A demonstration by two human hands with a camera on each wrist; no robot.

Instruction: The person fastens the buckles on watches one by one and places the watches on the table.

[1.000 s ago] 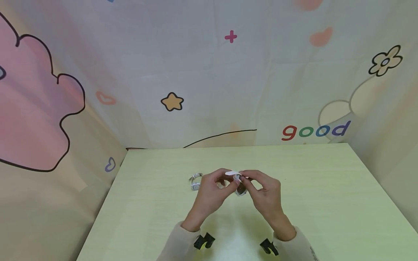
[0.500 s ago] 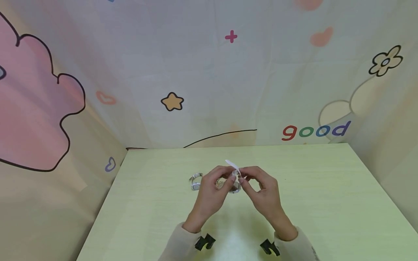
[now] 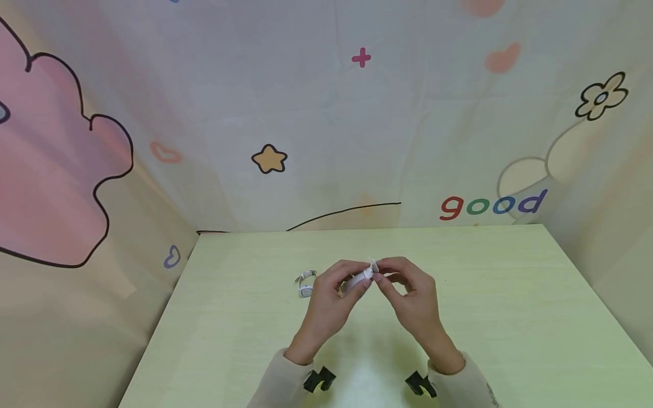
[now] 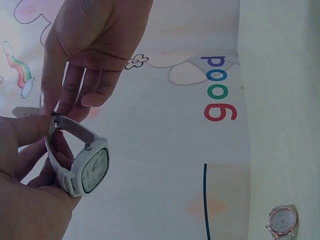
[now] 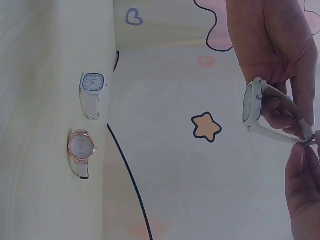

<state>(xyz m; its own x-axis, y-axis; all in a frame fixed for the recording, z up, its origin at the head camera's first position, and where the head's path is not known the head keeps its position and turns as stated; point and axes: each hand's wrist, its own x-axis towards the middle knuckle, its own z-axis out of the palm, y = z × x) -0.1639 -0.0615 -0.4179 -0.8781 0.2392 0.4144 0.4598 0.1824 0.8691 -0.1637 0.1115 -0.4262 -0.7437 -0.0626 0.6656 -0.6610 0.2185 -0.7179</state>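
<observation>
Both hands hold a white wristwatch (image 5: 252, 104) in the air, its strap closed into a loop. My left hand (image 3: 330, 300) grips the strap between thumb and fingers. My right hand (image 3: 414, 297) pinches the strap at the small metal buckle (image 4: 56, 120), its fingertips close against the left ones. In the left wrist view the rounded-square watch face (image 4: 95, 170) points away from the fingers. A strap end (image 4: 26, 111) sticks out past the left thumb. The fingertips partly hide the buckle.
Another white watch with a squarish face (image 5: 93, 82) stands on the pale table (image 3: 245, 334), left of the hands. Beside it is a round rose-gold watch (image 5: 81, 147), mostly behind my left hand in the head view. A printed curtain (image 3: 326, 113) hangs at the back.
The loose strap end first lay sideways, then pointed up, and now sits low between the fingertips. The watch has turned and shifted left toward my left palm. Both hands stay nearly in place.
</observation>
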